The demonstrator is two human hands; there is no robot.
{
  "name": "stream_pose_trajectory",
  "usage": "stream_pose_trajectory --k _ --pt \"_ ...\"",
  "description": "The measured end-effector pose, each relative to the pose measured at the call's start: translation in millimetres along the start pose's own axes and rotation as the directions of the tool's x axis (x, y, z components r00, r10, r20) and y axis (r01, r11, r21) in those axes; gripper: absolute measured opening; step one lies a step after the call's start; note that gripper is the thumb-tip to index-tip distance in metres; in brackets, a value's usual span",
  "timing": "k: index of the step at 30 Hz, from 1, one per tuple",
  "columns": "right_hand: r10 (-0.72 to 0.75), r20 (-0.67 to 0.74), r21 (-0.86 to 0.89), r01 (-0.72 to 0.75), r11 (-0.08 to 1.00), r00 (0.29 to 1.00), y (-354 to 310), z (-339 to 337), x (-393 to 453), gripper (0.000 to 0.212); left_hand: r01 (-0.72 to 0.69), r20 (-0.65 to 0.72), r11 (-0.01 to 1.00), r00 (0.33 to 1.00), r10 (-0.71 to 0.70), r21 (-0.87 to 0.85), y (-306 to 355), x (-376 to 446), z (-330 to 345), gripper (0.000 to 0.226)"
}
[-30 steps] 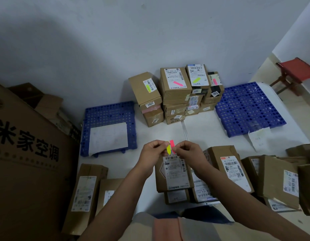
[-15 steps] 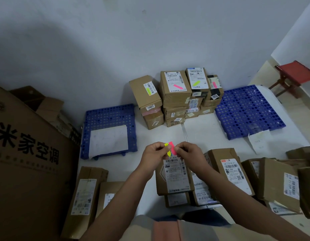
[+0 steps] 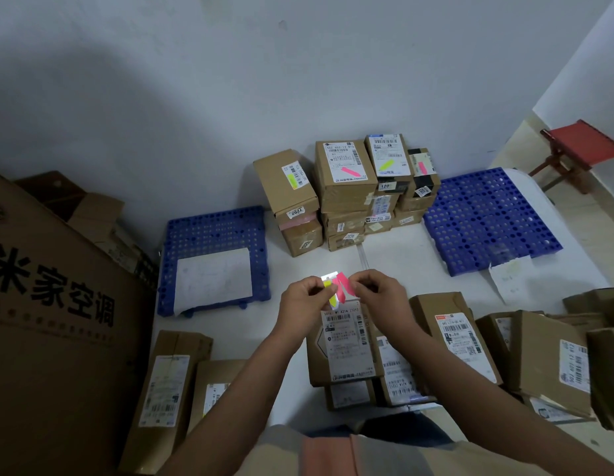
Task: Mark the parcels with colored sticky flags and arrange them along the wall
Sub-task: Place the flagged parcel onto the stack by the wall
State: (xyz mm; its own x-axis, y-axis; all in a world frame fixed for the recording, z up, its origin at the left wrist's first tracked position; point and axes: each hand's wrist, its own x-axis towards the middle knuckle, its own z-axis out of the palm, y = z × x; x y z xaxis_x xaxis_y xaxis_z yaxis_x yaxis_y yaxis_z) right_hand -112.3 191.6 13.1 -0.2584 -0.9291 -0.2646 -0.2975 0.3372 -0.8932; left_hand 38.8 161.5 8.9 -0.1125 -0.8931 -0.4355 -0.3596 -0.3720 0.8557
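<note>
Change since earlier frame: both hands sit a little higher over the floor; the pink flag now stands further clear of the pad, and the pad's pale backing card shows above the fingers. Parcels and mats are unchanged.

Left hand [image 3: 304,298]: fingers curled, pinching the sticky flag pad [image 3: 330,286] at its left edge; yellow flags hang below the thumb.

Right hand [image 3: 377,293]: fingers curled, thumb and forefinger pinching the pink flag [image 3: 341,289] at its right side. The flag's lower end lies against the pad; whether it is fully detached cannot be told.

Unmarked parcel [image 3: 345,345]: brown carton, white shipping label up, directly below both hands, resting on other cartons on the floor [image 3: 402,266].

Marked parcels [image 3: 347,190]: stack against the wall [image 3: 298,80], top cartons bearing yellow and pink flags on their labels.

Other parcels [image 3: 546,352]: brown cartons to the right of the right forearm, unflagged; two more [image 3: 168,386] at lower left.

Blue perforated mats: one [image 3: 212,228] left of the stack, a white sheet on it; one [image 3: 487,218] right of the stack.

Large printed carton [image 3: 51,321]: far left.

Red stool [image 3: 584,146]: far right.
</note>
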Motion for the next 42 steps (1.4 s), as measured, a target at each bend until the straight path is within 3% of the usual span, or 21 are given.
stream_pose_trajectory --k 6,11,13,18,25,29,37,42 --pt "0.135 0.086 0.156 -0.147 0.977 0.987 -4.4 -0.7 -2.1 0.015 0.007 -0.013 1.000 1.000 -0.007 0.009 2.8 -0.3 -0.3 0.016" --pt "0.200 0.169 0.333 -0.247 0.910 0.965 -7.3 -3.0 -4.7 0.008 0.001 -0.027 0.999 1.000 -0.002 -0.053 0.4 1.6 -5.0 0.010" --pt "0.204 0.198 0.362 -0.265 0.894 0.959 -7.2 -3.7 -5.7 0.008 -0.022 -0.015 0.998 1.000 0.021 -0.053 0.3 0.8 -6.7 0.019" --pt "0.191 0.230 0.387 -0.269 0.882 0.954 -7.5 -5.3 -6.8 0.013 -0.020 0.038 0.996 0.999 0.023 -0.082 1.4 1.6 -7.9 0.013" --pt "0.140 0.198 0.379 -0.207 0.902 0.970 -10.2 -4.5 -8.4 0.010 0.044 0.109 0.994 0.993 -0.034 -0.096 5.8 -4.9 -4.2 0.028" --pt "0.150 0.201 0.400 -0.221 0.889 0.968 -9.6 -4.8 -8.4 0.013 0.001 0.119 0.981 0.993 0.022 -0.192 9.5 -7.9 -3.3 0.010" --pt "0.137 0.101 0.196 -0.155 0.968 0.985 -5.6 -4.2 -9.4 0.010 -0.105 0.012 0.990 0.994 0.105 0.089 8.5 -10.8 1.6 0.013" --pt "0.198 0.082 0.286 -0.213 0.934 0.977 3.8 -12.4 -7.4 0.006 -0.185 -0.005 0.892 0.979 0.205 0.413 0.5 -8.6 -4.6 0.015"
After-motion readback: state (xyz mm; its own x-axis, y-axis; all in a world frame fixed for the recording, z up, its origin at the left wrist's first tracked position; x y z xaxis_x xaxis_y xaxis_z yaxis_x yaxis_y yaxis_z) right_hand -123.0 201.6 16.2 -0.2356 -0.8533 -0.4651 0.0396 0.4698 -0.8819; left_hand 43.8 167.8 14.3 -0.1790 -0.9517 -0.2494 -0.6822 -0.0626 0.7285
